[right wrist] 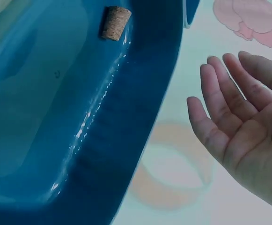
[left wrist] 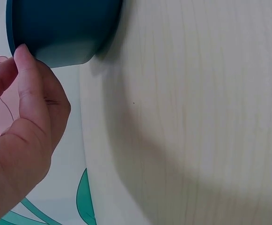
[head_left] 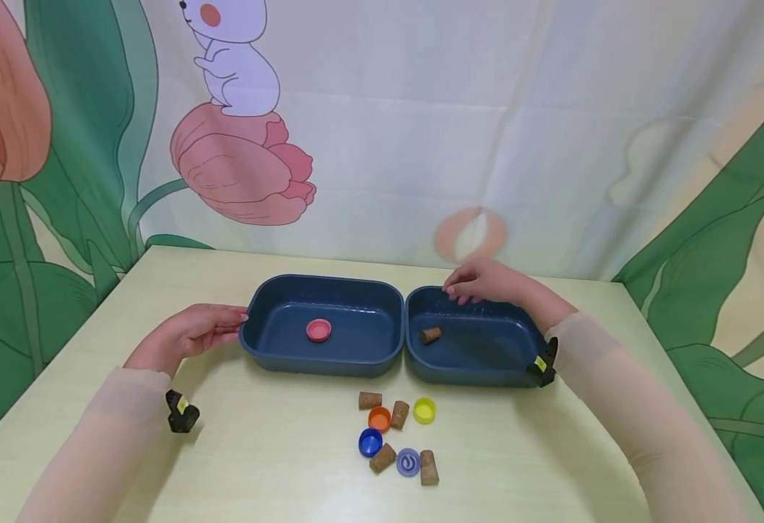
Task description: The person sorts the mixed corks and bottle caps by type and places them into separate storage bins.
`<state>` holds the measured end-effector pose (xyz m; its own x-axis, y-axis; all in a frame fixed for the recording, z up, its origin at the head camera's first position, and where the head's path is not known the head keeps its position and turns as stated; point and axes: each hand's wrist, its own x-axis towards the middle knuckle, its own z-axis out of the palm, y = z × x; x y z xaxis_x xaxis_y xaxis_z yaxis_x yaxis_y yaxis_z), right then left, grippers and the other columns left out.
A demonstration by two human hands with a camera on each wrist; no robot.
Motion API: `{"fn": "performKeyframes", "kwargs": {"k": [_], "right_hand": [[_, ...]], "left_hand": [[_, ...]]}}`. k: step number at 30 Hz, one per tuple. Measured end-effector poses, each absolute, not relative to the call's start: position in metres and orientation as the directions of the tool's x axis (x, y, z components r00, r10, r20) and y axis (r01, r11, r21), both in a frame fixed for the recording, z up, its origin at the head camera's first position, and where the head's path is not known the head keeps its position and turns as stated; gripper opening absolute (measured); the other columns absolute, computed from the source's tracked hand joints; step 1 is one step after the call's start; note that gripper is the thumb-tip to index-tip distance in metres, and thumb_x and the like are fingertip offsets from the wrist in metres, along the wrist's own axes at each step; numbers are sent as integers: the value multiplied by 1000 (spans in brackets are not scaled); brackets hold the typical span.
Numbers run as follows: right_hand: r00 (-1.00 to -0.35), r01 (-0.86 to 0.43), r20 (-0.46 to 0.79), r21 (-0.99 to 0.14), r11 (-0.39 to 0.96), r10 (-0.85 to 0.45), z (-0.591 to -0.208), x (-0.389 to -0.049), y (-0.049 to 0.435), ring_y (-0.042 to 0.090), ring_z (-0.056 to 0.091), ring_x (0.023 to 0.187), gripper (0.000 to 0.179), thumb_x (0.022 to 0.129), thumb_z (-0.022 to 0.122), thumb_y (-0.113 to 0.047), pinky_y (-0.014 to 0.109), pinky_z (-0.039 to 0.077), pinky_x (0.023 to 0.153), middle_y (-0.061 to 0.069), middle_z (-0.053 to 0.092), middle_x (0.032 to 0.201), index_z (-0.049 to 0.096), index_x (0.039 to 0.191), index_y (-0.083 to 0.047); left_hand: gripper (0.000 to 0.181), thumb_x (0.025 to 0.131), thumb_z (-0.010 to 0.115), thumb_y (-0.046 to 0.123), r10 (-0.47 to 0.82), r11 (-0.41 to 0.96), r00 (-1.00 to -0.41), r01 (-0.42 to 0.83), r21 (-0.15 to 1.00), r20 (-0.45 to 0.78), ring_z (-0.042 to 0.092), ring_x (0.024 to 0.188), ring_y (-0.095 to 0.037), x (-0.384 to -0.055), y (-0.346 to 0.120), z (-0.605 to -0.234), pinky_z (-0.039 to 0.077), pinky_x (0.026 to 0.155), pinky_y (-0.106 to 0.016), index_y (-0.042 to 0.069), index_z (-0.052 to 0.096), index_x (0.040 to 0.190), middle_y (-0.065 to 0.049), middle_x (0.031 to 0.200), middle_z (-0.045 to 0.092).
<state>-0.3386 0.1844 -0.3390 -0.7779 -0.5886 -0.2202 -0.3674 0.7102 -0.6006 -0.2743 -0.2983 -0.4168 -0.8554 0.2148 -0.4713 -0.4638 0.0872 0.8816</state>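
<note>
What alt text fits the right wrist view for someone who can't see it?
A right hand, palm showing and empty, appears beside a blue tray with one cork inside. A pale backdrop with pink prints shows behind.

Left hand [head_left: 209,327]: thumb and fingers pinching
Right hand [head_left: 484,280]: fingers relaxed, slightly curved
Arms [head_left: 617,396]: both reaching forward, well apart

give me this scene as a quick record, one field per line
left hand: touches outer end of left tray
right hand: holds nothing, near far rim of right tray
left tray contents: pink cap
right tray contents: single cork
on table: four loose corks, orange cap, yellow cap, blue cap, purple cap
</note>
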Motion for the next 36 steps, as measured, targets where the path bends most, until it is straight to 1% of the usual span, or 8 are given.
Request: {"fn": "performKeyframes", "kwargs": {"k": [4,8,15,22,25,28,32,36], "right_hand": [[-781,-365,-194,-630,686,-593,-335,-327,194,26,68,101,34,106,53,-16,41,61,90,22,71,115,65,128,6],[-790,-353,-183,-644,678,-585,-330,-313,201,25,69,100,33,106,54,-17,33,60,86,22,72,115,66,127,4],[-801,-358,-164,-640,680,-576,-323,-290,211,19,67,96,30,106,55,-18,30,57,87,15,74,111,69,125,1],[-820,-353,-143,-636,686,-555,-321,-271,219,19,68,99,30,105,57,-19,41,58,95,14,75,112,69,126,0],[-815,-349,-140,-657,668,-563,-324,-262,222,18,67,97,29,105,57,-17,43,59,98,13,75,110,69,124,1],[-802,-362,-130,-669,649,-582,-329,-253,224,20,68,98,27,104,58,-16,37,60,93,12,75,110,70,123,1],[-786,-377,-124,-680,629,-605,-335,-240,224,23,70,100,26,103,61,-16,23,58,87,16,75,112,71,121,0],[-774,-378,-124,-697,610,-621,-342,-229,221,19,70,98,25,102,63,-16,19,56,83,20,75,112,72,119,0]], "left_hand": [[61,106,52,11,215,89,-855,-464,881,-472,74,80,-2,-275,-298,-418,63,81,-18,-10,25,157,11,87,77],[62,106,52,10,224,85,-856,-459,884,-466,74,80,-2,-275,-298,-419,63,79,-17,-11,24,157,11,87,76],[62,107,52,11,225,100,-855,-456,884,-466,74,81,-1,-276,-300,-421,63,79,-17,-11,23,157,12,87,76],[63,107,51,11,239,108,-859,-439,892,-452,73,80,0,-278,-301,-421,62,79,-17,-12,22,157,13,87,76],[63,106,52,10,241,103,-858,-442,891,-453,73,80,0,-277,-300,-421,62,78,-17,-12,22,157,12,87,76],[63,106,53,10,237,95,-856,-450,888,-460,74,81,-1,-277,-300,-420,63,79,-17,-11,23,157,12,88,76],[63,106,52,11,226,99,-855,-457,884,-468,74,81,-1,-276,-298,-419,63,79,-18,-11,24,157,12,87,76],[63,106,52,11,225,102,-854,-459,883,-470,74,81,-2,-275,-299,-418,63,80,-18,-10,22,158,12,88,76]]}}
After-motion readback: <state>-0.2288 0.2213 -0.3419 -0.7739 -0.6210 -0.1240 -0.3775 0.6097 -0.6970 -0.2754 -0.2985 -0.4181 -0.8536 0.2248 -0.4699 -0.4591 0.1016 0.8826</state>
